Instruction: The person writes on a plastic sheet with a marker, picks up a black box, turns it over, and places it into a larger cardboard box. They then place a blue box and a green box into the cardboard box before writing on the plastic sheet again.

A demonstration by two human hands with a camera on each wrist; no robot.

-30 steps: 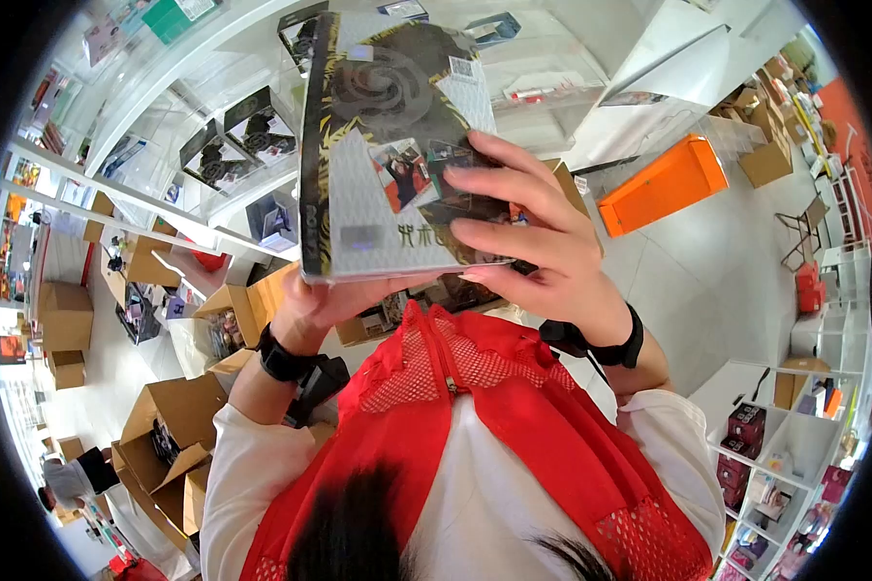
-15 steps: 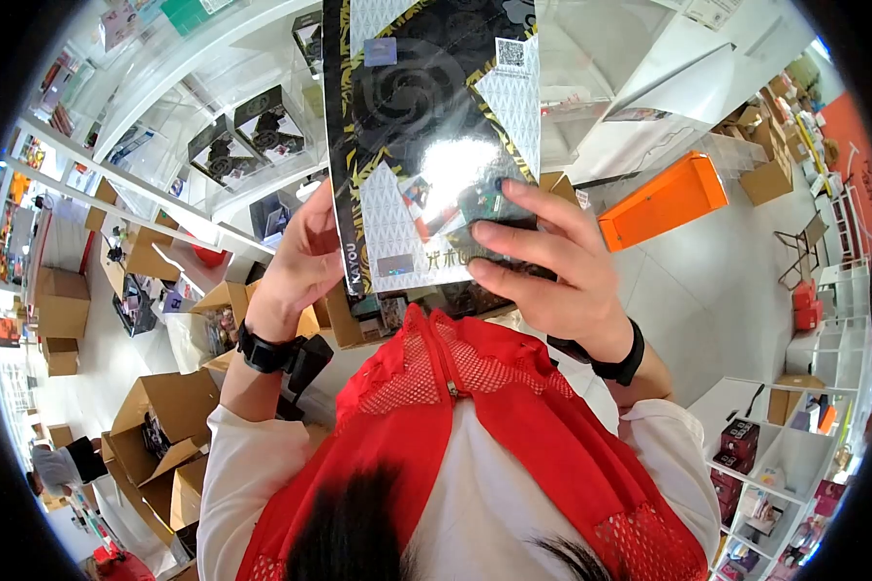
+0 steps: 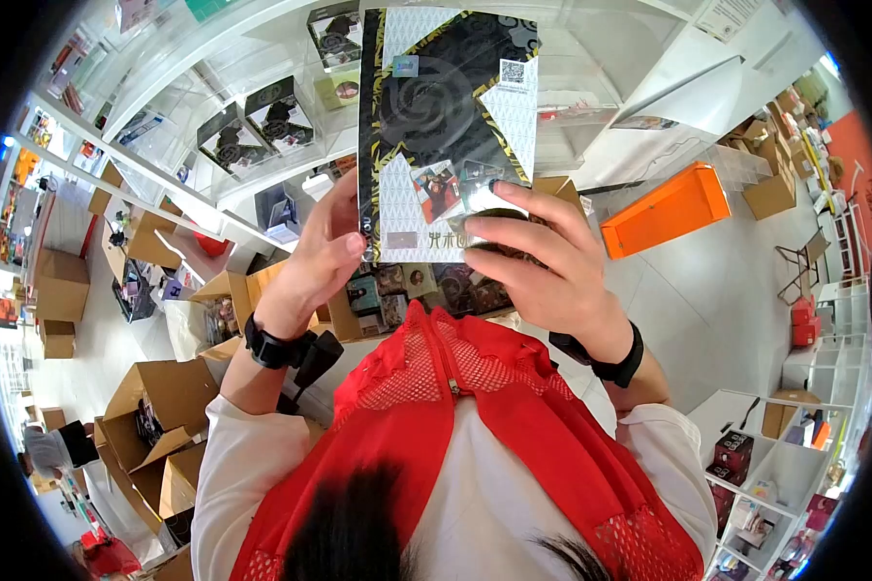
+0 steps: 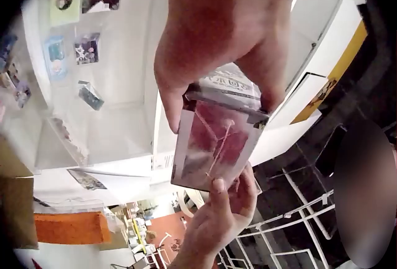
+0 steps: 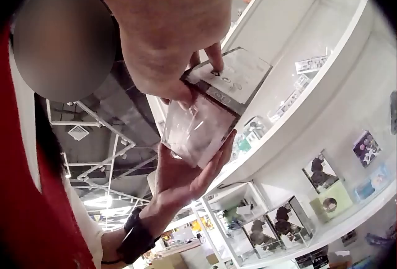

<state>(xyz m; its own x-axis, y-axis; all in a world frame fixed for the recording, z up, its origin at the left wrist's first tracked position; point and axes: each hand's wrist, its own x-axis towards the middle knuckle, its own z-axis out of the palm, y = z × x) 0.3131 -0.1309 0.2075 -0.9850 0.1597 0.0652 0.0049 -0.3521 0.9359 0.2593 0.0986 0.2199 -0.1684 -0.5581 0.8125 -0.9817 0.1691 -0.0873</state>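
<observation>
Up has gone the flat box (image 3: pixel 446 126), from chest height a second ago to well above the fingers' earlier level. It now stands nearly upright with its black-and-gold face square to the head camera, and the glare of half a second ago is off its wrap. The left hand (image 3: pixel 325 261), which was cupped beneath it, has slid round to the lower left edge. Its fingers (image 3: pixel 344 208) curl about that edge, as the right wrist view confirms. The right hand (image 3: pixel 543 266) grasps the lower right corner, fingers (image 3: pixel 518 232) spread over the front and the thumb out of sight behind. So both hands clamp the box low down, and most of it stands clear above the fingertips. Beyond and above the fingers runs a white shelf (image 3: pixel 213 208) carrying display boxes (image 3: pixel 279 114). Below the fingers, an open carton of packs (image 3: pixel 407 290) sits close to the chest. I judge the step in hand to be lifting the box towards that shelving. A next move would call for a steady two-handed hold and a level base.
</observation>
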